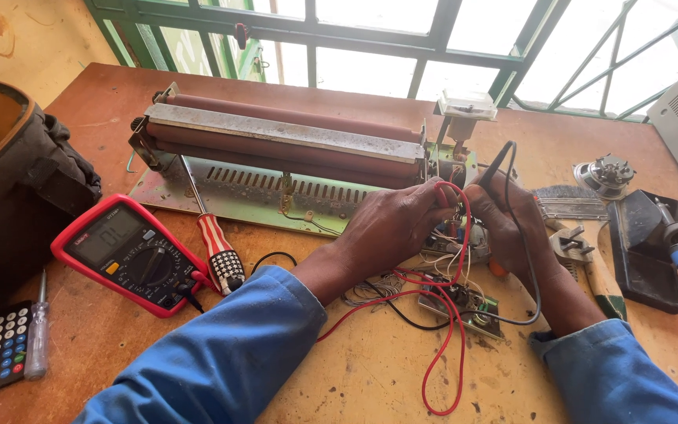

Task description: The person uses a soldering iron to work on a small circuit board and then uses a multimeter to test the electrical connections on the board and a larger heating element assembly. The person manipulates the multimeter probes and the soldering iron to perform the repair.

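Far left: dark fabric bag (17, 180), soft and slumped; below it a black remote (5, 345) w/ coloured keys and a clear-handled tester (37, 334) lying alongside. Next, red-cased meter (131, 255), flat on the worn orange table (355, 377), dial face up; red and black leads run rightward from it. Striped-handle screwdriver (217, 247) lies just beside the meter, shaft pointing up toward the roller unit (284, 145); unit's long axis runs left-right, dull red rollers under a scuffed metal bar, slotted plate in front.

Left hand (394, 228) is clenched round the red probe (442, 196), tip aimed at the unit's right end; right hand (508, 228) grips the black probe (496, 165) pen-style, tip down toward the same spot. Both hands sit just in front of that wiring cluster, left hand a touch nearer; exact contact pts hidden by fingers. Small circuit board (464, 302) lies near the wrists, loose wires over it.

Right: pliers (570, 243), grey metal; soldering stand (653, 251), black.
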